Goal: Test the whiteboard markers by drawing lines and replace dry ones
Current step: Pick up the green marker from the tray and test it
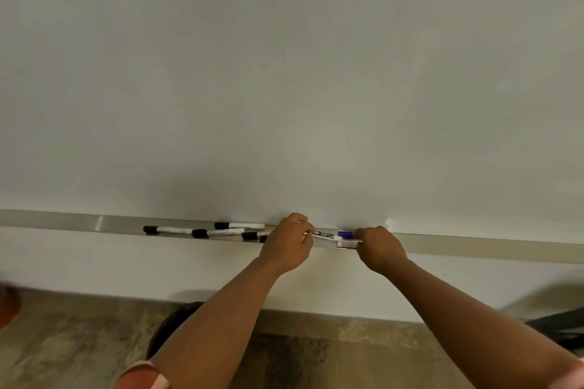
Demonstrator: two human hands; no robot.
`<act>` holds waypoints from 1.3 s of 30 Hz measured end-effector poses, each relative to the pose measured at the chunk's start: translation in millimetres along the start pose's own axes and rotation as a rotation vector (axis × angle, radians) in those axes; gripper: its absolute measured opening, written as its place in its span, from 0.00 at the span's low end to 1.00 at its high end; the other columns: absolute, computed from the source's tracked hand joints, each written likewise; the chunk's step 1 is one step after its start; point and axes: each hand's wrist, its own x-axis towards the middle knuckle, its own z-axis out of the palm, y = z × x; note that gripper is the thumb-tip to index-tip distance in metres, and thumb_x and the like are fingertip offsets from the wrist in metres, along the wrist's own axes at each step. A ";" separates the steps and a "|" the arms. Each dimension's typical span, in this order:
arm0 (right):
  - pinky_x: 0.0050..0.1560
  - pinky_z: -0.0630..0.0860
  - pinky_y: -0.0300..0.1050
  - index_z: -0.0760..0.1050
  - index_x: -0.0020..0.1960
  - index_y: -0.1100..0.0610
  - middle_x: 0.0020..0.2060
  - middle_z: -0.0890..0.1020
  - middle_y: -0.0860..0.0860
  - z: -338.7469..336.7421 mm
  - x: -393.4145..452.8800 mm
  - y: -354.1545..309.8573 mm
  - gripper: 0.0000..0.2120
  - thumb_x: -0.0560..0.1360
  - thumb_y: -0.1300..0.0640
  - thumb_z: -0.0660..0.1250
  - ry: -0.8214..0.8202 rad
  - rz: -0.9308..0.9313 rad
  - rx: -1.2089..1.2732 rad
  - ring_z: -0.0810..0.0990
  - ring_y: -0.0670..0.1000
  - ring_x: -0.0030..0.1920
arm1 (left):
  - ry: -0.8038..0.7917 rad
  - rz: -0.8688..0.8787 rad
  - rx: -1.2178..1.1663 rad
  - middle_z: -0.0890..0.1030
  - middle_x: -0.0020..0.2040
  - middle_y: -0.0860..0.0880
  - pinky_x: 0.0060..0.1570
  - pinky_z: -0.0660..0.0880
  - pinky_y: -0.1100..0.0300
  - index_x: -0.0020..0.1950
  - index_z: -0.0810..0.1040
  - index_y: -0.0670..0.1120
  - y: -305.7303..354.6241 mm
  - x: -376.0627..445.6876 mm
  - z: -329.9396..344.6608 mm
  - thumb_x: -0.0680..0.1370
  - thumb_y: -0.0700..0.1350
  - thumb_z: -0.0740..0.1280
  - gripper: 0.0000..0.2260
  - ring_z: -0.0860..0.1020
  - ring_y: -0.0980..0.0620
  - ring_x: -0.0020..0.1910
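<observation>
A blank whiteboard [284, 73] fills the upper view, with a metal tray [474, 246] along its lower edge. Several black-capped white markers lie in the tray: one at the far left [167, 229], one behind it [239, 225], another in the middle [218, 233]. My left hand [289, 245] grips a white marker with a black label [325, 235] over the tray. My right hand [379, 248] curls its fingers at the marker's other end, beside a blue-capped marker [345, 234]. Which of these the right hand holds is hidden by its fingers.
Below the tray runs a white wall [94, 262], then a mottled brown floor [79, 341]. A dark round object [170, 325] sits on the floor under my left forearm. Another dark object [562, 325] lies at the right edge.
</observation>
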 end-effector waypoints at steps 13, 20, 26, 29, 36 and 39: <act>0.53 0.76 0.50 0.73 0.67 0.51 0.60 0.74 0.53 27.3 16.2 22.1 0.18 0.78 0.59 0.62 -0.005 -0.133 -0.265 0.71 0.56 0.61 | -0.004 -0.018 0.042 0.77 0.61 0.53 0.61 0.75 0.55 0.60 0.82 0.48 4.0 9.0 15.5 0.81 0.45 0.64 0.11 0.75 0.54 0.60; 0.54 0.74 0.48 0.71 0.66 0.51 0.60 0.77 0.51 28.3 18.9 31.9 0.15 0.79 0.58 0.63 0.036 -0.162 -0.266 0.71 0.55 0.61 | 0.003 -0.003 0.072 0.78 0.59 0.52 0.60 0.75 0.57 0.61 0.81 0.47 5.9 11.9 11.4 0.81 0.44 0.63 0.11 0.77 0.54 0.56; 0.49 0.70 0.47 0.75 0.64 0.51 0.58 0.75 0.51 20.5 16.9 39.7 0.14 0.80 0.55 0.61 0.088 -0.205 -0.249 0.72 0.56 0.59 | 0.035 -0.004 0.044 0.78 0.59 0.53 0.58 0.75 0.58 0.60 0.81 0.47 10.9 16.9 6.0 0.81 0.43 0.63 0.10 0.78 0.55 0.53; 0.45 0.70 0.48 0.78 0.59 0.54 0.52 0.76 0.53 2.7 12.8 29.6 0.10 0.80 0.56 0.62 0.159 -0.240 -0.068 0.75 0.57 0.52 | 0.057 -0.022 -0.007 0.78 0.58 0.55 0.57 0.75 0.61 0.60 0.81 0.49 15.7 18.3 3.6 0.82 0.44 0.63 0.10 0.78 0.57 0.51; 0.42 0.78 0.47 0.73 0.48 0.55 0.40 0.81 0.50 -75.3 -12.9 -26.5 0.07 0.79 0.52 0.68 0.345 -0.194 0.560 0.82 0.46 0.38 | 0.142 0.005 -0.239 0.80 0.57 0.57 0.55 0.76 0.63 0.59 0.81 0.52 47.7 21.1 -16.4 0.80 0.45 0.67 0.09 0.78 0.58 0.56; 0.42 0.81 0.47 0.74 0.49 0.57 0.41 0.83 0.53 -106.6 -29.1 -43.3 0.08 0.79 0.52 0.69 0.419 -0.184 0.793 0.84 0.49 0.37 | 0.228 0.009 -0.370 0.81 0.55 0.57 0.54 0.75 0.66 0.57 0.83 0.50 66.8 22.9 -36.8 0.79 0.43 0.68 0.09 0.79 0.60 0.54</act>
